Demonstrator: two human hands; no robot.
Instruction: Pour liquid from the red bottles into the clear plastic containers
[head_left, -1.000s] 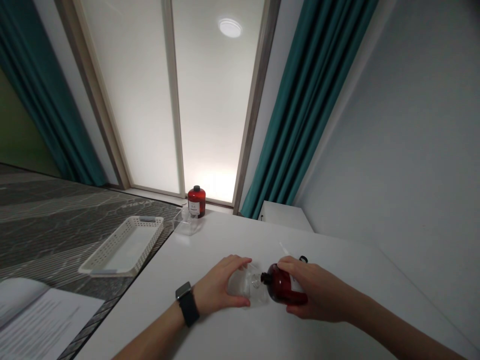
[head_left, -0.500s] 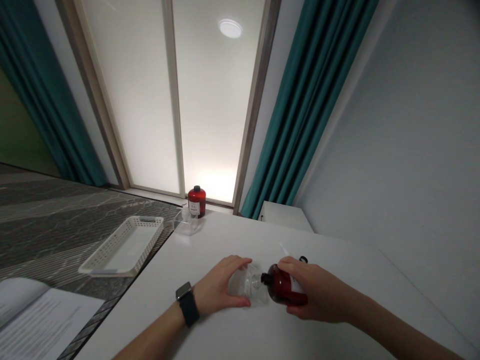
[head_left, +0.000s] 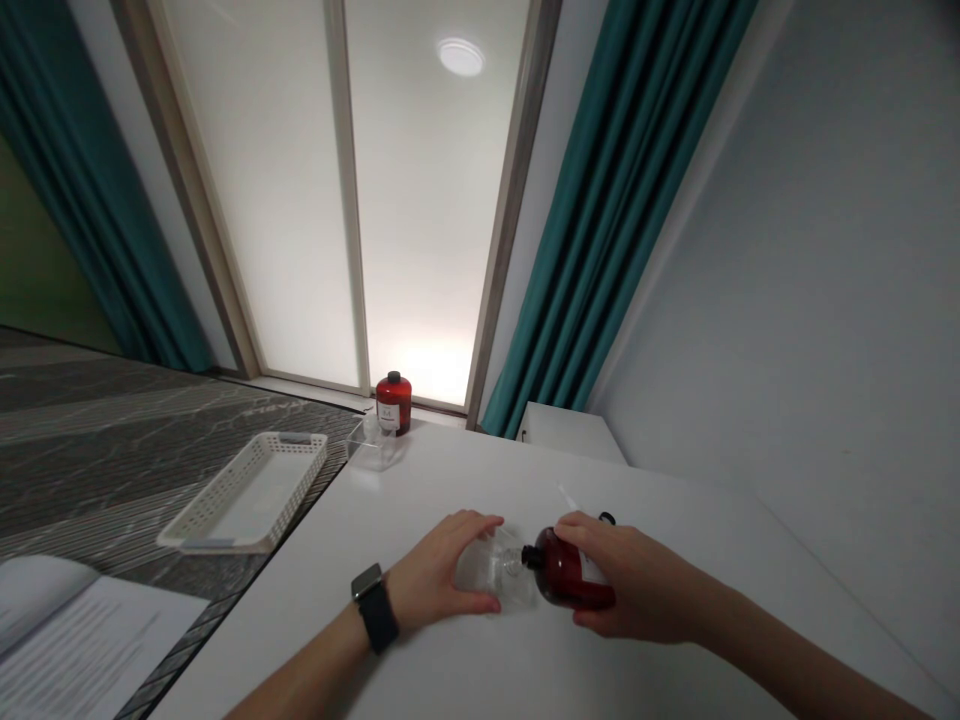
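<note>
My left hand [head_left: 450, 565], a dark watch on its wrist, is wrapped round a clear bottle [head_left: 493, 566] low over the white table [head_left: 420, 660]. In my right hand [head_left: 622, 580] is a dark red bottle [head_left: 561, 570] with a white label, tipped over so that its black neck points left. That neck is right at the mouth of the clear bottle; whether they touch I cannot tell. Just behind my right hand lie a small black ring-like piece [head_left: 607, 518] and a thin clear stick-like piece [head_left: 567, 495]. Any liquid in the clear bottle is hard to make out.
At the table's far left corner stands another red bottle [head_left: 394, 405] with a black cap, beside a clear box [head_left: 373, 450]. To the left are a white perforated basket [head_left: 289, 490] and open printed pages [head_left: 90, 640]. A white cabinet [head_left: 574, 435] stands beyond the table.
Almost nothing differs. Both hands keep their places, and the red bottle stays tipped against the clear bottle's mouth, with only a very slight shift.
</note>
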